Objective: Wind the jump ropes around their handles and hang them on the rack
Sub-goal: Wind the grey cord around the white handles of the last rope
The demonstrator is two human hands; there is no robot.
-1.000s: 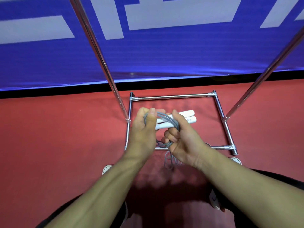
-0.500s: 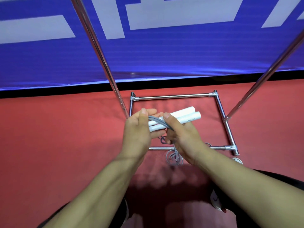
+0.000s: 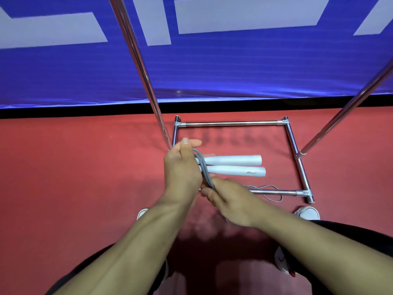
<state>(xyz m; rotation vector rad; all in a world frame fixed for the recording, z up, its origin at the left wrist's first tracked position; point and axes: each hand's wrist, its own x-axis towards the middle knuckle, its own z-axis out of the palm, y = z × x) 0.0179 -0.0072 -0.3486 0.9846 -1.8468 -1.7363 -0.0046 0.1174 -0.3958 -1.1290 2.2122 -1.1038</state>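
Handles: two white tapered plastic jump-rope handles (image 3: 232, 166) lie side by side at the centre of the frame, pointing toward the right, held in the air above the red floor inside the rack's base.
Rope: a grey plastic cord (image 3: 203, 168) crosses the handles' left ends in a few turns and runs down toward the lower right into the right hand; a loose loop of the same cord (image 3: 268, 193) lies on the floor at centre right, across the near bar of the base.
Left hand: the left hand (image 3: 182, 170) grips the left ends of both handles, fingers curled round them, thumb raised at the top.
Right hand: the right hand (image 3: 230, 200), just below the handles, pinches the cord between curled fingers.
Rack: a chrome tube rack (image 3: 231, 124) shows a rectangular base on the floor and two uprights rising toward the upper left and upper right of the frame.
Floor: a red mat (image 3: 74, 167) fills the middle and lower frame.
Backdrop: a blue banner with pale blocks (image 3: 212, 67) spans the top.
Shoes: white shoes (image 3: 307, 212) sit at lower right, near the base's corner.
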